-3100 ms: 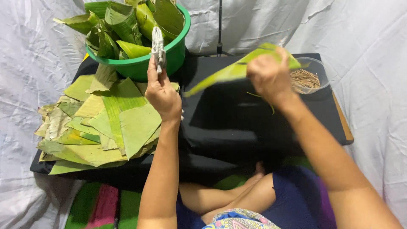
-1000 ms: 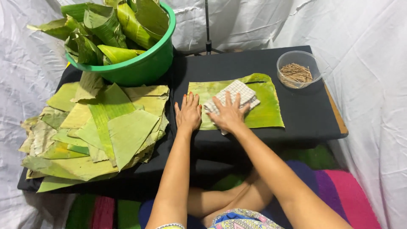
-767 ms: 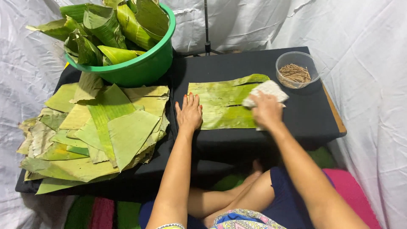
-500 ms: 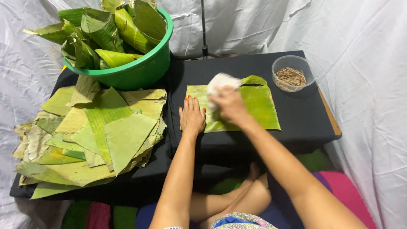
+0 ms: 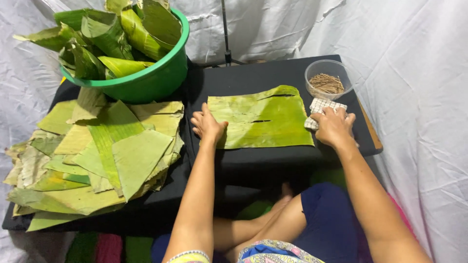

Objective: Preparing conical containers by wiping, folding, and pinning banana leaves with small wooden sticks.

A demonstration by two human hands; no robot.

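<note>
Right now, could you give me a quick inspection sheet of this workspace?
Surface: low black table.
Job's things: flat green banana leaf; checked white cloth.
Clutter: green plastic basin of rolled leaves; pile of cut leaf pieces; clear tub of thin sticks.
Hands: left hand presses leaf edge; right hand on cloth.
Cables: nothing seen.
Surroundings: white sheet backdrop; dark stand pole.

A low black table (image 5: 253, 78) carries a green basin (image 5: 146, 83) of rolled leaves at its far left, a spread stack of cut banana leaves (image 5: 97, 156) in front of that, one flat banana leaf (image 5: 263, 117) in the middle, a checked cloth (image 5: 319, 108) just right of it, and a clear bowl of sticks (image 5: 327, 80) at the far right.
</note>
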